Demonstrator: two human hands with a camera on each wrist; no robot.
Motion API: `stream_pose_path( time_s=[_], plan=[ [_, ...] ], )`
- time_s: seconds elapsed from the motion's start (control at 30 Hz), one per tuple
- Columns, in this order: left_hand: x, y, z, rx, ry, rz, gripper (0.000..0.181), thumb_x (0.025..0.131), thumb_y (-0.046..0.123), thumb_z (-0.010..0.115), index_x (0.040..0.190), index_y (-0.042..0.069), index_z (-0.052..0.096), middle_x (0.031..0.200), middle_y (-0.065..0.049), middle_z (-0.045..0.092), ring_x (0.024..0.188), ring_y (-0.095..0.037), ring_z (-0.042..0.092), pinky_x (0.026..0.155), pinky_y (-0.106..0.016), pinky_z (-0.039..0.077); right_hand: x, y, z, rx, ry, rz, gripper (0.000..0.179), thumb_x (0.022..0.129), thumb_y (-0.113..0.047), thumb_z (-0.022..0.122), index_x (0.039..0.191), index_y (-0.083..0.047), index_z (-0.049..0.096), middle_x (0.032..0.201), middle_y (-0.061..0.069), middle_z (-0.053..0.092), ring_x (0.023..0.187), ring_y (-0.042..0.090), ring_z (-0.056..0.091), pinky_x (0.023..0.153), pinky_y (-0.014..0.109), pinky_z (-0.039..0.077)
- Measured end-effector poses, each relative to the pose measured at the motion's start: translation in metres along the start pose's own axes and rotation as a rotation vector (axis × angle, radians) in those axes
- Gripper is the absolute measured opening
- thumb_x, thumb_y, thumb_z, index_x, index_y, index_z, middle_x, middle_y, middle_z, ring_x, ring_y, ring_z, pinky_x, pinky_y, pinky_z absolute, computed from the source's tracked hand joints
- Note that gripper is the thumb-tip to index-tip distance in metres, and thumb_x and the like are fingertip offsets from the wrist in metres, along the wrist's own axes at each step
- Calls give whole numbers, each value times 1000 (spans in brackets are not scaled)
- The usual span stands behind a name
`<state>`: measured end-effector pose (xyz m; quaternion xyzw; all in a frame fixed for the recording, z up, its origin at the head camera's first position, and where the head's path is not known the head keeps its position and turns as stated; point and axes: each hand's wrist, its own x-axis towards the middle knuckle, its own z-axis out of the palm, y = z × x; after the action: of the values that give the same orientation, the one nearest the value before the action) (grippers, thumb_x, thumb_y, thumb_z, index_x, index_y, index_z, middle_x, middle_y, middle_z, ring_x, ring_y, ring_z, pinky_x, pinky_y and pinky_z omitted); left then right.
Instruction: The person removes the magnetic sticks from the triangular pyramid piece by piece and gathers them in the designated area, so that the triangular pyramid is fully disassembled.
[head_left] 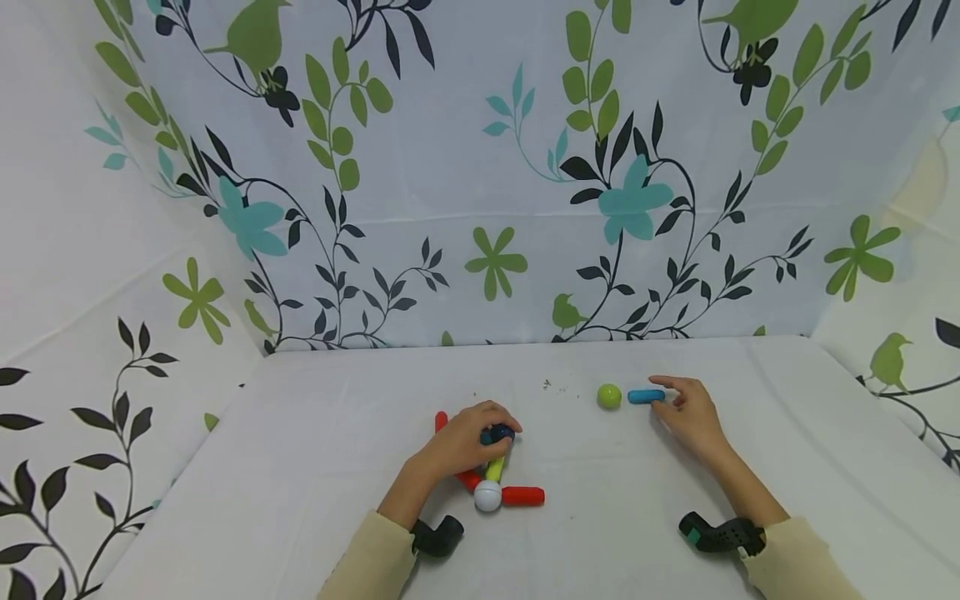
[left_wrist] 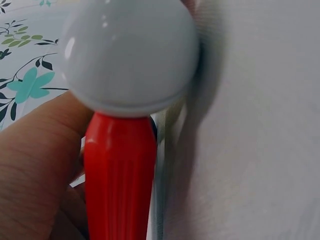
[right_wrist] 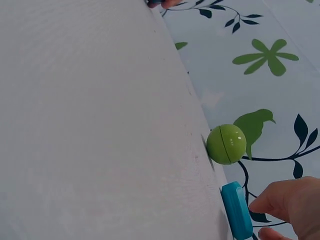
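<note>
In the head view, my left hand curls its fingers and thumb around a dark blue ball on a toy build of rods and balls. A white ball joins a red rod and a yellow-green rod; other red rods lie partly under the hand. The left wrist view has the white ball large above a red rod. Near a loose blue rod, my right hand has thumb and index finger spread around its right end. A green ball lies beyond the rod.
A white cloth covers the table. Behind it hangs a patterned curtain with leaves, flowers and birds. A black wrist device sits on each forearm, on the left and on the right.
</note>
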<state>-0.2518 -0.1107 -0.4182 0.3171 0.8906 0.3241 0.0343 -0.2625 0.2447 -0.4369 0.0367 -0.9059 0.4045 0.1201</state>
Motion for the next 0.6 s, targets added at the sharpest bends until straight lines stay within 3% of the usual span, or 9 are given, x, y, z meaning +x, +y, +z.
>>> stream_pose_path(
  time_s=[0.23, 0.43, 0.6],
  plan=[
    [0, 0, 1, 16, 10, 3, 21, 94, 11, 61, 114, 12, 69, 120, -2, 61, 112, -20, 55, 97, -36, 50, -2, -19, -4, -21, 45, -93, 37, 91, -2, 60, 127, 4, 58, 127, 29, 47, 96, 34, 48, 72, 31, 43],
    [0, 2, 2, 3, 33, -1, 21, 94, 11, 62, 114, 11, 69, 122, -5, 61, 114, -23, 55, 100, -41, 47, -3, -31, -2, -8, 83, -185, 36, 87, 1, 62, 123, 5, 60, 123, 28, 49, 90, 31, 47, 65, 20, 41],
    [1, 4, 2, 28, 19, -13, 22, 96, 16, 62, 117, 11, 67, 125, -6, 59, 116, -23, 54, 101, -42, 46, -7, -38, 3, 5, 82, -217, 34, 86, 2, 64, 120, 3, 62, 122, 26, 52, 87, 28, 48, 63, 20, 41]
  ],
)
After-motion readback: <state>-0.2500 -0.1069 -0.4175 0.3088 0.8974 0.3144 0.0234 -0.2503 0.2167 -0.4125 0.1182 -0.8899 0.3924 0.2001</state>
